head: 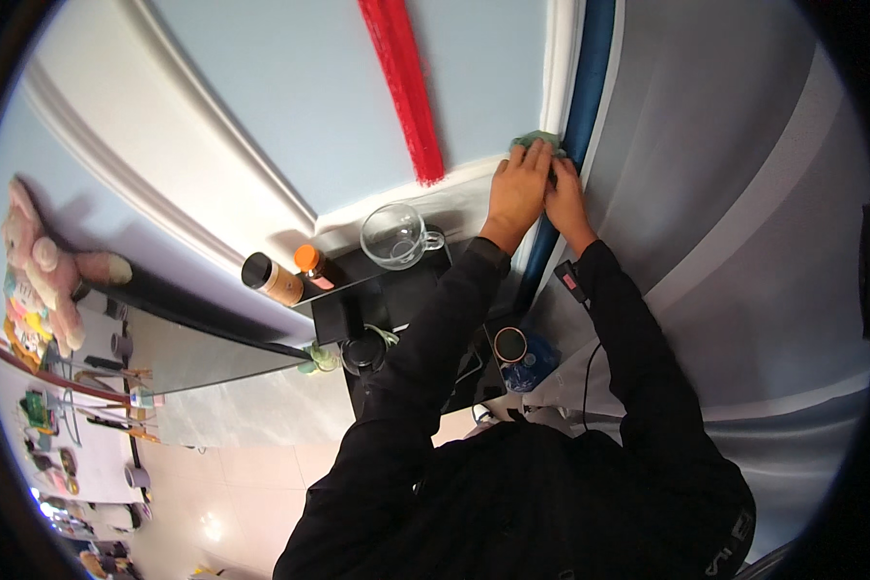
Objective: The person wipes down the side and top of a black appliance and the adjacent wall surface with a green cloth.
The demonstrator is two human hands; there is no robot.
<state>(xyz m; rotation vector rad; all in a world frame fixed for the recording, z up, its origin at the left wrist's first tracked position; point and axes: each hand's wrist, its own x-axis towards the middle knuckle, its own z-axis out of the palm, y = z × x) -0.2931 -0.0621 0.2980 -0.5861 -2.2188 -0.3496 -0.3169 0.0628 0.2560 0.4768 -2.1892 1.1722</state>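
Note:
A crumpled green cloth (pixel 540 138) is pressed against the white wall moulding (pixel 555 72), close to the corner by the blue strip (pixel 587 80). My left hand (pixel 522 192) lies over it with the fingers reaching up onto the cloth. Right beside it, my right hand (pixel 567 199) touches the left one and also grips the cloth; some of its fingertips are hidden. To the left of my hands, a wide red stripe (pixel 402 94) runs down the light blue wall panel (pixel 283 94).
Below the wall, a black stand (pixel 395 297) carries a glass mug (pixel 394 235), an orange-capped bottle (pixel 315 267) and a black-lidded jar (pixel 272 278). A grey curtain (pixel 703 203) hangs at right. A cable with a small black box (pixel 570 280) hangs by my right forearm. A plush toy (pixel 51 268) sits far left.

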